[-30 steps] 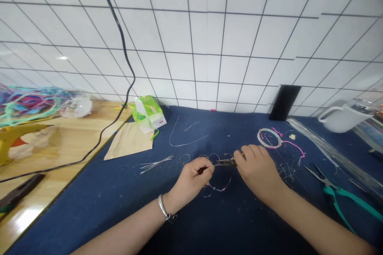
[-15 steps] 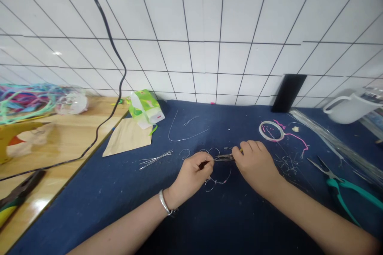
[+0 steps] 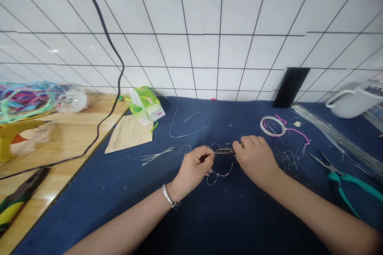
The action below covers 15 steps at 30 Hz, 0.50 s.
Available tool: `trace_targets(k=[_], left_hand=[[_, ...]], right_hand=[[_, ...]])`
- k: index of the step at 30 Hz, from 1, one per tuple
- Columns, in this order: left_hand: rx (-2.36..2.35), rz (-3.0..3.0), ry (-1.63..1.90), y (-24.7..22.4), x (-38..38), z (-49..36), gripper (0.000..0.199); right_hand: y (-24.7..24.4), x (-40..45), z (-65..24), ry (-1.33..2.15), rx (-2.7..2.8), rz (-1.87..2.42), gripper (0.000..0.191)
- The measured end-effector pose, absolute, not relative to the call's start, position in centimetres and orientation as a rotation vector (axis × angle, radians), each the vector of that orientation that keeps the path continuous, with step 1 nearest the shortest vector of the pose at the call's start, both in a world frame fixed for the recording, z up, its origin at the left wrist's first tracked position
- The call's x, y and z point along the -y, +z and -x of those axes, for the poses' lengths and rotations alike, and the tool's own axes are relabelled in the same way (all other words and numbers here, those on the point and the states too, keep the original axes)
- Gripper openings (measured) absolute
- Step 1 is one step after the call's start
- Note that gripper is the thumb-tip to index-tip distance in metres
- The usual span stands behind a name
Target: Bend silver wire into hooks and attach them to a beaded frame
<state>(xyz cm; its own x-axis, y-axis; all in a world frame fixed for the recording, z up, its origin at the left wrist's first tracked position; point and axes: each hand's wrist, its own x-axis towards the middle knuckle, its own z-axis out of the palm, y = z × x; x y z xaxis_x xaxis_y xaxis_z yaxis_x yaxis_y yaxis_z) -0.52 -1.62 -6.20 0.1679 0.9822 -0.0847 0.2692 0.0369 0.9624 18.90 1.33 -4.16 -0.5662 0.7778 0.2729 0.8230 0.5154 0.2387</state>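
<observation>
My left hand (image 3: 196,165), with a silver bracelet (image 3: 168,195) at the wrist, pinches a thin looped wire (image 3: 221,175) near the middle of the blue mat. Loops of this wire show above and below my fingertips, with a small pink spot on the lower one. My right hand (image 3: 257,159) is wrapped round dark-jawed pliers (image 3: 225,151), whose jaws point left and reach close to my left fingertips. Whether the jaws grip the wire is too small to tell. The handles are mostly hidden in my palm.
Cut wires (image 3: 157,155) lie left of my hands. On the right are a ring-shaped dish (image 3: 273,126) with pink beads, wire scraps (image 3: 289,159), teal-handled pliers (image 3: 338,175) and a white mug (image 3: 347,104). Other pliers (image 3: 22,195) and a yellow glue gun (image 3: 14,133) lie left.
The whole view has shifted slightly, so most things on the mat appear a little higher. Both hands keep their holds, and the lower wire loop below my left fingers has turned a little.
</observation>
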Motion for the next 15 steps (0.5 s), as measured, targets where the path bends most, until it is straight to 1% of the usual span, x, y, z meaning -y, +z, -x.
trace_targets(k=[7, 12, 15], left_hand=[[-1.334, -1.521, 0.930, -5.4, 1.4, 1.1, 0.015], [-1.388, -1.737, 0.948, -3.1, 0.0, 2.0, 0.014], [-1.438, -1.827, 1.031, -1.6, -1.6, 2.6, 0.012]], right_hand=[[-2.9, -1.5, -18.1, -0.562, 2.602, 1.382, 0.013], [-0.4, -2.6, -16.9, -0.674, 2.593, 1.323, 0.014], [1.2, -3.8, -16.1, -0.753, 2.529, 1.314, 0.016]])
